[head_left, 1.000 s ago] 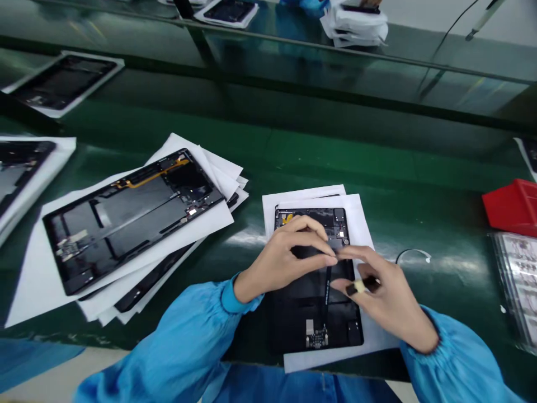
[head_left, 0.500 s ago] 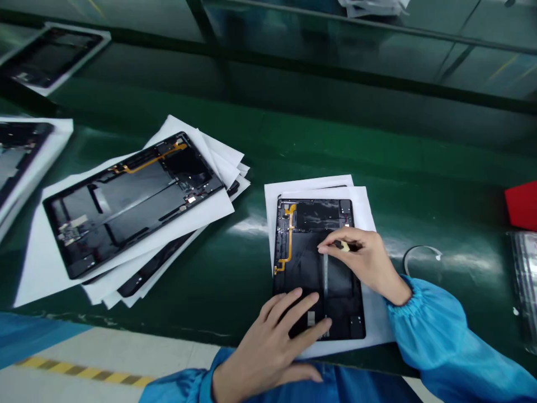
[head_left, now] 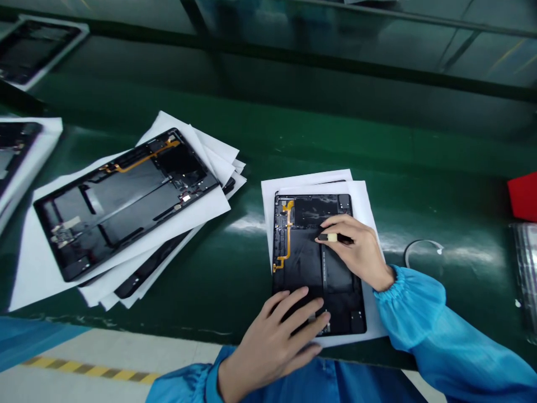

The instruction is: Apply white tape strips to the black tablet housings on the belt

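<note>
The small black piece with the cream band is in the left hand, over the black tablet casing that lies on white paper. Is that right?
Not quite: the hand is wrong. The head view shows the small black piece with the cream band in the right hand, over the black tablet casing that lies on white paper.

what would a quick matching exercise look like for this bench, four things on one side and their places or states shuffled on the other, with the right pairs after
Column one
1. left hand
2. red bin
3. right hand
4. curved strip

Column two
A. pinching a small black-and-cream piece
B. lying in an arc on the green bench
C. fingers spread over the near end of the tablet casing
D. at the right edge of the picture

Pairs: 1-C, 2-D, 3-A, 4-B
</note>
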A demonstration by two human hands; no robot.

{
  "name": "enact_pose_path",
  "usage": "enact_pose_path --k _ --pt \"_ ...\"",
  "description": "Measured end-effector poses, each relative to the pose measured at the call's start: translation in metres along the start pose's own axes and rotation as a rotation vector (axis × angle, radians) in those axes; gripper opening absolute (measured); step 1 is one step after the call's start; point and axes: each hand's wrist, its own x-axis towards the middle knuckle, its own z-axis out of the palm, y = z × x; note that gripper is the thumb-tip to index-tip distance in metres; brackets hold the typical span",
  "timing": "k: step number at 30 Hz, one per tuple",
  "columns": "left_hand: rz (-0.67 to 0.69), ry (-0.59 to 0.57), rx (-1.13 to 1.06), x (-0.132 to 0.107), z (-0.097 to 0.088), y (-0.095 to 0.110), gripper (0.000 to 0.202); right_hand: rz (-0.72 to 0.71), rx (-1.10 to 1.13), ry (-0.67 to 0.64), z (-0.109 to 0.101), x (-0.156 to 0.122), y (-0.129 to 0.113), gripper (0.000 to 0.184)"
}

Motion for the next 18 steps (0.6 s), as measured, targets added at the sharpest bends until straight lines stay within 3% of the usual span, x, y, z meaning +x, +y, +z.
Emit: enact_pose_path --k 18 --pt "0.032 0.012 -0.013 0.0028 0.0033 -0.0004 0.027 -0.095 -0.041 -0.014 0.0008 0.0 0.0054 0.02"
